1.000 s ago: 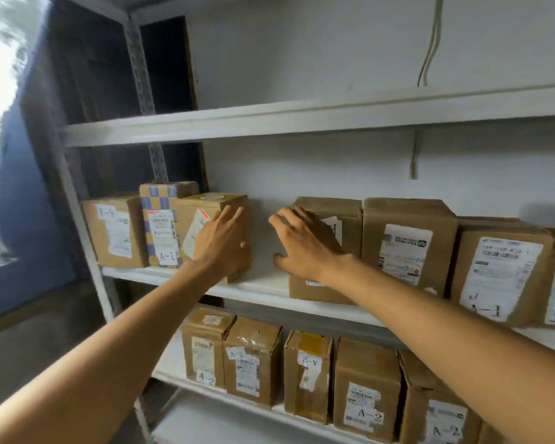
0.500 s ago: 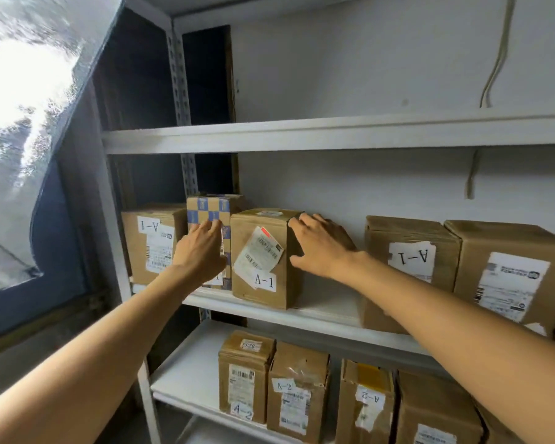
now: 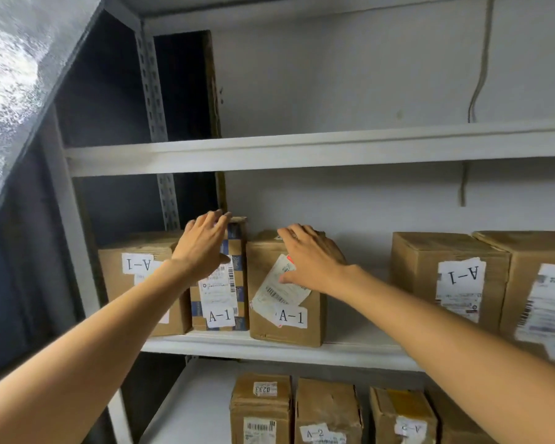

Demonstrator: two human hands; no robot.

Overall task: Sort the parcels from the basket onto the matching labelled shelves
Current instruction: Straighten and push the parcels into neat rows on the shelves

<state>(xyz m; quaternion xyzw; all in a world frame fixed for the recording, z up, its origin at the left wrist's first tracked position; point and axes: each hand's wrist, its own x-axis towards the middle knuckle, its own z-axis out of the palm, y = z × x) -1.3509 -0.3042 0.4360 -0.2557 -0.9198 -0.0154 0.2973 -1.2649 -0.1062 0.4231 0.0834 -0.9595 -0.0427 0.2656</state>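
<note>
Cardboard A-1 parcel (image 3: 285, 328) stands just right of the checkered parcel (image 3: 237, 241). The left hand (image 3: 202, 248) lies flat on the checkered one and the right hand (image 3: 311, 261) flat on this. Press evenly, labels forward.

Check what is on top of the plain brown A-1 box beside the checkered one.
The right hand lies there, fingers spread across the top, thumb on the slanted label. The top behind the hand is hidden.

A brown cardboard parcel (image 3: 285, 336) labelled A-1 (shipping slip askew) stands upright on the white metal shelf (image 3: 302, 351), just beside a blue-checked A-1 parcel (image 3: 225, 293) at its left.
</note>
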